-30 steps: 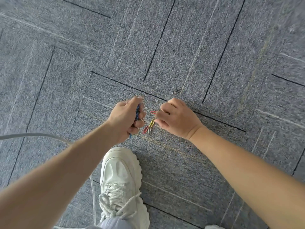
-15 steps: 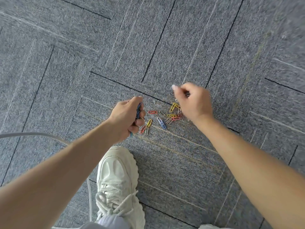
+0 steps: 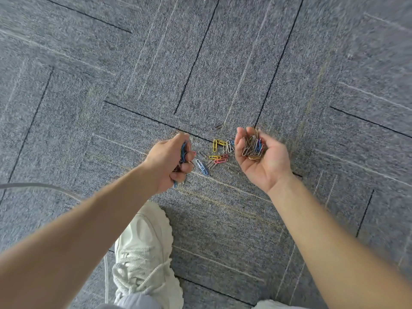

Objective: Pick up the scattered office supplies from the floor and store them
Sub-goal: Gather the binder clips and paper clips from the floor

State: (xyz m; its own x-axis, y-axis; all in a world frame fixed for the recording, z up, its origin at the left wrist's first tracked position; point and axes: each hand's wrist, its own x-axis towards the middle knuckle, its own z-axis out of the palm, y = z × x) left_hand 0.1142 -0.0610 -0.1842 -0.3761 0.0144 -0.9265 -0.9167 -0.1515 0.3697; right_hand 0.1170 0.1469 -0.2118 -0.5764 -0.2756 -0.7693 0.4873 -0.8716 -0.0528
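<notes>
Several coloured paper clips (image 3: pixel 215 156) lie scattered on the grey carpet between my hands: yellow, red, blue and silver ones. One more silver clip (image 3: pixel 217 126) lies alone a little farther away. My left hand (image 3: pixel 171 162) is closed in a fist around a bunch of clips, with blue ones showing between the fingers. My right hand (image 3: pixel 262 160) is turned palm up just right of the scattered clips, cupping a pile of mostly silver clips (image 3: pixel 253 148) in its curled fingers.
Grey carpet tiles (image 3: pixel 223 63) with dark seams cover the floor. My white sneaker (image 3: pixel 145 248) stands just below my left hand. A thin grey cable (image 3: pixel 44 186) runs across the floor from the left edge toward the shoe.
My right hand left the floor, reached farther out, then turned palm up with a pile of clips in it. More loose clips show on the carpet. My left fist stayed in place.
</notes>
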